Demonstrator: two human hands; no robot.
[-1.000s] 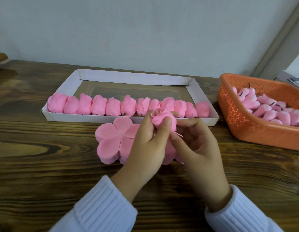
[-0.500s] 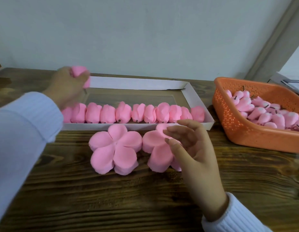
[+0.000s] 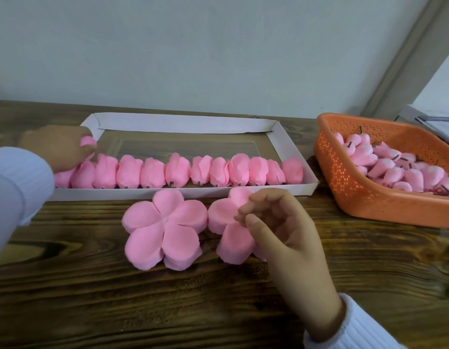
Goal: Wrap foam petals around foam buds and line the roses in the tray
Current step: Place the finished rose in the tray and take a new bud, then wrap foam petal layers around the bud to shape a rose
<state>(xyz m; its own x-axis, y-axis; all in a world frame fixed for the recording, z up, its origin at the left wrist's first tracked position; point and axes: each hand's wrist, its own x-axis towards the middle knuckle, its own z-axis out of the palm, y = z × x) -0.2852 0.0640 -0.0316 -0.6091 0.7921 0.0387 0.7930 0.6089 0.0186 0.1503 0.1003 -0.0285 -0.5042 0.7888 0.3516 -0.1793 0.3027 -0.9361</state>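
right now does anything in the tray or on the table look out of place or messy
Nothing stands out. The roses line the tray in one even row, the left hand holds another rose at its far-left corner, both petal stacks sit flat, and the buds are all inside the basket.

Pink foam roses (image 3: 178,172) rowed along near wall of white tray (image 3: 183,123), two flat five-petal stacks (image 3: 165,227) just outside it

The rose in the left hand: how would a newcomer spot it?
Find the white tray on the wooden table, lined with pink roses. At its left end, the left hand grips one rose behind that row, the only one held.
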